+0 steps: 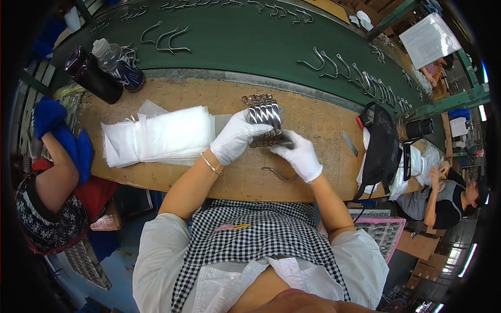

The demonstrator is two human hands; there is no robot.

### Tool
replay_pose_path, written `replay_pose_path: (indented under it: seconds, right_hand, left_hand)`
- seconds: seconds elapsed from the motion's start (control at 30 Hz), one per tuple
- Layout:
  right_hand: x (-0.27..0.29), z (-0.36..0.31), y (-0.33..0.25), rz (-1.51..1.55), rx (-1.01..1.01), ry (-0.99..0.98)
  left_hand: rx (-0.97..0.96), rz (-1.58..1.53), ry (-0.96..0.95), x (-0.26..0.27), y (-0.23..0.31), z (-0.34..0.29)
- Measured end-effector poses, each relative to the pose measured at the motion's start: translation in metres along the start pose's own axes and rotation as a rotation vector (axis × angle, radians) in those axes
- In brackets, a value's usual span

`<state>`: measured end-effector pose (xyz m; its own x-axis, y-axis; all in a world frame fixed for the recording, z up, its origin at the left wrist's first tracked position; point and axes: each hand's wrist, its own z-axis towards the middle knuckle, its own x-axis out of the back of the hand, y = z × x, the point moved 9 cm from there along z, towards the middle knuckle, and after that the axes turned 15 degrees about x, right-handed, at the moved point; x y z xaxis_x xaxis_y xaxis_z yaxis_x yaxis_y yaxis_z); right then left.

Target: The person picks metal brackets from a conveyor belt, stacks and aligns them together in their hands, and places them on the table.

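Note:
Both my hands wear white gloves and are raised over the wooden table. My left hand [233, 136] is closed round a stack of shiny curved metal handles [265, 116], nested side by side, with a twisted pattern on their outer faces. My right hand [301, 156] grips the lower right of the same stack, thumb and fingers curled in against it; part of the fingers is hidden behind the metal. One loose curved metal handle [280, 175] lies on the table just below the hands. To the left of my left hand is a pile of clear plastic bags [175, 131].
A green conveyor belt [235, 44] carrying several curved metal handles runs beyond the wooden table [323, 180]. A black flask [94, 75] and a clear bottle [120, 65] stand at the left. At the right lies a black bag [380, 148]. People sit on both sides.

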<state>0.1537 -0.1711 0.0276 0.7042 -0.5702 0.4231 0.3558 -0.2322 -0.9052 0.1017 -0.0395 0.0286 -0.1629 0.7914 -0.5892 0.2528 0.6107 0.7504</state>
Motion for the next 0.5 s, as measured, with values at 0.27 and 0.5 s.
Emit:
replay_pose_path:
  seconds: [0.27,0.5]
  right_hand:
    - [-0.02,0.007,-0.007,-0.15,0.093,-0.036]
    - [-0.025,0.005,0.006,-0.134,0.071,-0.053]
  left_hand:
    - [0.027,-0.122,0.093,0.019,-0.008,0.003]
    - [0.056,-0.258,0.039,0.014,-0.002,0.001]
